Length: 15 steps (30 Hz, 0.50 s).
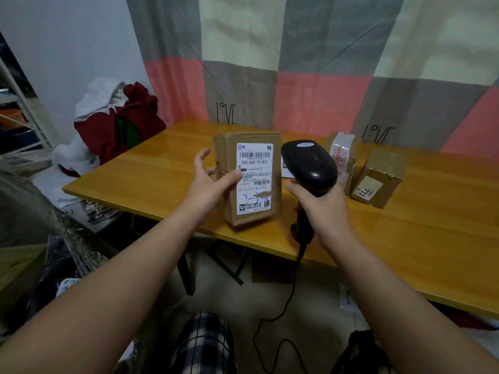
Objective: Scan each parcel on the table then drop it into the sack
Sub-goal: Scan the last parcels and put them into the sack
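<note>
brown flat cardboard parcel [249, 182] stands label-forward, pinched at its edge by left hand [209, 182] fingers, so the black handheld scanner [309, 168], clenched in right hand [321, 209], can read it.

matt cardboard parcel [253, 179], glossy plastic scanner [309, 166]

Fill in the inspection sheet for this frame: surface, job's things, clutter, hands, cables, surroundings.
Surface: wooden table, bare at left.
Job's things: flat cardboard parcel, label facing the camera; black scanner; two more parcels, white-wrapped and brown box, on the table; sack not identifiable.
Clutter: nothing seen on the table.
Hands: left hand holds the flat parcel upright; right hand grips the scanner.
Cables: scanner cable hangs to the floor.
Surroundings: patchwork curtain; red and white bags on the left.
</note>
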Each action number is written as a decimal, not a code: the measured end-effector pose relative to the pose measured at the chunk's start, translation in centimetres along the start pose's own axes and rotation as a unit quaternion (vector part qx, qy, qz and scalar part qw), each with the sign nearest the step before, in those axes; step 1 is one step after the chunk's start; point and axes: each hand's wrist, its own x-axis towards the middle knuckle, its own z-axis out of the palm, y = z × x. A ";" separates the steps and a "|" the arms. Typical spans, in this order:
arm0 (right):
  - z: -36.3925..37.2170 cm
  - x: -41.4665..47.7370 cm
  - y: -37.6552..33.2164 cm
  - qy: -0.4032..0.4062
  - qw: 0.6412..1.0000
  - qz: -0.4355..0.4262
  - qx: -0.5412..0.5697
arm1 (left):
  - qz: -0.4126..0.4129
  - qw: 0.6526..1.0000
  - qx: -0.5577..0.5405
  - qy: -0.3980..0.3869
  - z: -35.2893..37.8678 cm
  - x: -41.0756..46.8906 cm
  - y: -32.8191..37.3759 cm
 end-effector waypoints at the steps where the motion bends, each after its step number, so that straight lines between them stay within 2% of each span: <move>1: 0.0 -0.3 -0.2 -0.017 1.000 0.001 0.000 | 0.015 1.000 0.008 -0.001 -0.2 0.0 -0.1; 3: 0.2 -0.9 -0.2 -0.044 0.999 -0.005 -0.014 | 0.030 0.999 0.014 -0.006 -0.6 0.0 -0.5; 9: 0.6 -2.0 0.0 -0.050 0.997 -0.017 -0.063 | 0.035 0.999 0.008 0.007 -1.0 0.2 -1.1; 15: 0.8 -2.8 0.1 -0.062 0.996 -0.028 -0.061 | 0.041 0.999 0.021 -0.009 -0.8 0.4 -1.2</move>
